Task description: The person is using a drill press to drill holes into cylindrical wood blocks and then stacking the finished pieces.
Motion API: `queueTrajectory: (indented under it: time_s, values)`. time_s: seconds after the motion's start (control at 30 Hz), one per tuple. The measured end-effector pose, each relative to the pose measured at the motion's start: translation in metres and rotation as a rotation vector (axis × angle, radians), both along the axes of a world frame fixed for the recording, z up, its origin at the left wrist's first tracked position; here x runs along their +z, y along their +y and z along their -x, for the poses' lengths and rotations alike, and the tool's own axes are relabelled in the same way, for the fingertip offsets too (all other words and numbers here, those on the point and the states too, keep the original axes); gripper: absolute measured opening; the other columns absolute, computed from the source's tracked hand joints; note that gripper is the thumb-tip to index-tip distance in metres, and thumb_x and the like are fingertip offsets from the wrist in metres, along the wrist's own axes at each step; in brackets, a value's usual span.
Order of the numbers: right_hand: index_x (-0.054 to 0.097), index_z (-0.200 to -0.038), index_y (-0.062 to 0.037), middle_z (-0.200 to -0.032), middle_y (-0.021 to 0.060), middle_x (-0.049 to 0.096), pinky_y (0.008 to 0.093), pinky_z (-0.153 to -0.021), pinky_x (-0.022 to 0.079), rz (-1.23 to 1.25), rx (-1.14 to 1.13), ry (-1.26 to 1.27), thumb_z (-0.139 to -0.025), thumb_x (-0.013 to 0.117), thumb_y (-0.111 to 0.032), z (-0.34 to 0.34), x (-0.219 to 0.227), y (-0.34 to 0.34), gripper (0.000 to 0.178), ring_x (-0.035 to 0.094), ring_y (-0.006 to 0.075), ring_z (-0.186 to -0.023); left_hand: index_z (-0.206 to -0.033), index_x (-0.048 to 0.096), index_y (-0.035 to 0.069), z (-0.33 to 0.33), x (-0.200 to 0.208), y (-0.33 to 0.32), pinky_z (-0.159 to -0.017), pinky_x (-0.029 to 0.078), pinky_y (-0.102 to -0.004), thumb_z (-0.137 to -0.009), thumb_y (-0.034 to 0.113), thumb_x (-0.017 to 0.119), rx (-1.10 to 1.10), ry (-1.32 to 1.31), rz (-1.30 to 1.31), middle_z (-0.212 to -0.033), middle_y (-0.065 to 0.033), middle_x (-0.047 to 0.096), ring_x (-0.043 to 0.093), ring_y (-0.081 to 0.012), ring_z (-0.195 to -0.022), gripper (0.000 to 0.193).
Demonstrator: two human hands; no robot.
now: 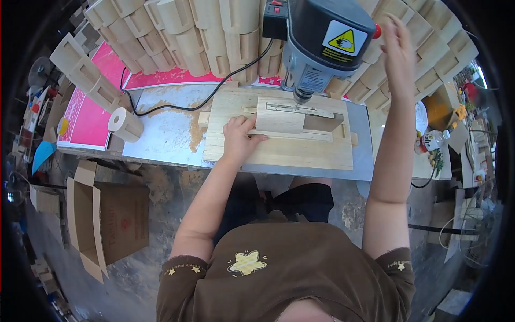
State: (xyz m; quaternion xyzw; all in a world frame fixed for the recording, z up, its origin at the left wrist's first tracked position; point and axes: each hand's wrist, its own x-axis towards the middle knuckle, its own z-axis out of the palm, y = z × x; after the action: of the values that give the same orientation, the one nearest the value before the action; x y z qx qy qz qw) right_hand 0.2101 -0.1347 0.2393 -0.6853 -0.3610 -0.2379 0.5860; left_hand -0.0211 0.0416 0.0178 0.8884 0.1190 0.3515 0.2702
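On a wooden jig board, a pale wooden cylinder lies on its side in a fixture. A slotted strip runs along its far side, and a dark opening shows at its right. My left hand is closed against the cylinder's left end, thumb along the near edge. Above the work stands a drill press, its chuck over the slotted strip; the bit's tip cannot be made out. My right hand is raised beside the machine's red knob, fingers stretched upward and slightly blurred, with nothing visible in them.
Stacked wooden cylinders line the back on both sides. One cylinder stands at the bench's left. A black cable crosses the bench by some sawdust. An open cardboard box sits on the floor; a plastic bottle is at right.
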Motion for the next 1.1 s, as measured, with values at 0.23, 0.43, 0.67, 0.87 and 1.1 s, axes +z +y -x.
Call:
queueTrajectory:
  time_s: [0.23, 0.43, 0.67, 0.87, 1.1]
  values:
    - [0.063, -0.086, -0.0007, -0.063, -0.0012, 0.051, 0.0216, -0.058, 0.039, 0.323, -0.182, -0.039, -0.092, 0.05, -0.033, 0.043, 0.016, -0.004, 0.035, 0.047, 0.0069, -0.06, -0.113, 0.062, 0.016, 0.001, -0.017, 0.005, -0.078, 0.035, -0.0375, -0.056, 0.027, 0.08, -0.004, 0.132, 0.051, -0.079, -0.0003, 0.054, 0.051, -0.0226, -0.085, 0.061]
    - [0.056, -0.072, 0.0001, -0.058, 0.0096, 0.049, 0.0264, -0.05, 0.037, 0.303, -0.134, -0.087, -0.087, 0.056, -0.015, 0.109, -0.034, -0.036, 0.021, 0.044, 0.0136, -0.051, -0.112, 0.062, 0.015, 0.004, -0.008, 0.004, -0.077, 0.035, -0.0373, -0.056, 0.026, 0.08, 0.0, 0.166, 0.085, -0.079, -0.001, 0.054, 0.051, -0.0226, -0.083, 0.06]
    - [0.063, -0.09, 0.0017, -0.069, 0.0097, 0.057, 0.0282, -0.054, 0.041, 0.115, -0.07, -0.091, -0.086, 0.054, -0.003, 0.123, -0.112, -0.032, 0.012, 0.053, 0.0183, -0.057, -0.112, 0.062, 0.015, 0.0, -0.014, 0.005, -0.078, 0.035, -0.038, -0.057, 0.027, 0.08, -0.017, 0.141, 0.088, -0.078, -0.0016, 0.053, 0.051, -0.0232, -0.083, 0.059]
    - [0.061, -0.095, 0.0013, -0.076, 0.0107, 0.059, 0.029, -0.06, 0.042, 0.083, -0.032, -0.222, -0.086, 0.053, -0.004, 0.103, -0.155, -0.025, 0.013, 0.055, 0.0206, -0.067, -0.111, 0.063, 0.015, 0.0, -0.012, 0.004, -0.078, 0.036, -0.0376, -0.056, 0.026, 0.08, -0.008, 0.142, 0.06, -0.078, -0.0031, 0.053, 0.051, -0.0243, -0.083, 0.059]
    - [0.059, -0.075, -0.0019, -0.061, 0.0102, 0.052, 0.0319, -0.05, 0.038, 0.142, -0.082, -0.313, -0.082, 0.058, -0.005, 0.107, -0.088, -0.035, 0.007, 0.049, 0.024, -0.052, -0.108, 0.065, 0.016, 0.002, -0.011, 0.001, -0.08, 0.034, -0.0393, -0.055, 0.025, 0.081, 0.041, 0.168, 0.084, -0.077, -0.0024, 0.053, 0.051, -0.0234, -0.083, 0.056]
